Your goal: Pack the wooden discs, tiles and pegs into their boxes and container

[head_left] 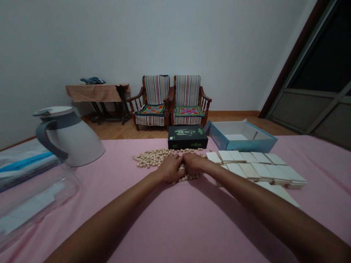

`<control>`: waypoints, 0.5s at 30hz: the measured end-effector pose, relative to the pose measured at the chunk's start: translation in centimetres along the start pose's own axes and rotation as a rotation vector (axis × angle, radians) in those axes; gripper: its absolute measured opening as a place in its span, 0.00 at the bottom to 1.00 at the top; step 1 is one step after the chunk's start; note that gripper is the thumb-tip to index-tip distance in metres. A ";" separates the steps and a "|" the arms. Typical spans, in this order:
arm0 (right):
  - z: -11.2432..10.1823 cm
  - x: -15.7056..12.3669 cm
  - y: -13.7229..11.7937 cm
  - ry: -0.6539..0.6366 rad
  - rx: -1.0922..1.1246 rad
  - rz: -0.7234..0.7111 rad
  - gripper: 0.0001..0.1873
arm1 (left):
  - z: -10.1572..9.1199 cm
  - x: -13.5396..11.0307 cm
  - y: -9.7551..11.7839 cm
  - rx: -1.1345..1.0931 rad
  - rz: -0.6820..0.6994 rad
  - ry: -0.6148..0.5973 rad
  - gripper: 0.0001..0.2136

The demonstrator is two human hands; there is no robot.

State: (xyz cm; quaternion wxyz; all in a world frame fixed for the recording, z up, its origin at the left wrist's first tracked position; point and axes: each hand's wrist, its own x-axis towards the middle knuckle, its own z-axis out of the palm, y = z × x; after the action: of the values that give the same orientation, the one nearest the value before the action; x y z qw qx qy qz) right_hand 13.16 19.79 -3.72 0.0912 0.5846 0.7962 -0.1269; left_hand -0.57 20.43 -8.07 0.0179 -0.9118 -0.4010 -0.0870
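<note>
A heap of small pale wooden pegs (153, 157) lies on the pink table cover (175, 219). My left hand (170, 168) and my right hand (193, 162) rest side by side on the near part of the heap, palms down, fingers curved over the pegs and touching each other. Whether either hand grips any pegs is hidden under the palms. Rows of flat pale wooden boards (260, 166) lie just right of my right hand.
A black box (188, 137) stands behind the pegs, with an open blue box (241, 137) to its right. A white jug with a grey handle (68, 137) lies tipped at the left, beside clear plastic packaging (27, 204). Two striped armchairs (171, 100) stand beyond the table.
</note>
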 end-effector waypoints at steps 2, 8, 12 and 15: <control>0.8 -0.5 -0.7 0.020 0.015 -0.017 0.26 | -0.1 -1.1 -0.1 -0.020 0.012 0.011 0.13; 0.9 -1.3 -0.9 0.055 0.063 -0.096 0.27 | -1.0 -4.1 0.1 -0.109 0.008 0.053 0.15; -0.1 -3.8 0.6 0.172 0.038 -0.077 0.19 | -2.5 -7.0 1.6 -0.166 0.100 0.113 0.29; 0.7 -6.5 1.3 0.079 0.015 -0.144 0.13 | -2.9 -9.1 2.9 -0.178 0.248 -0.005 0.35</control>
State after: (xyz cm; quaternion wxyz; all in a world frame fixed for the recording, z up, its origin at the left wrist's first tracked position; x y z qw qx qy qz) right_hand 16.36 14.07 -2.61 0.0462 0.5312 0.8380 -0.1160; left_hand -4.92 11.52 -6.66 -0.0537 -0.9525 -0.2761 -0.1170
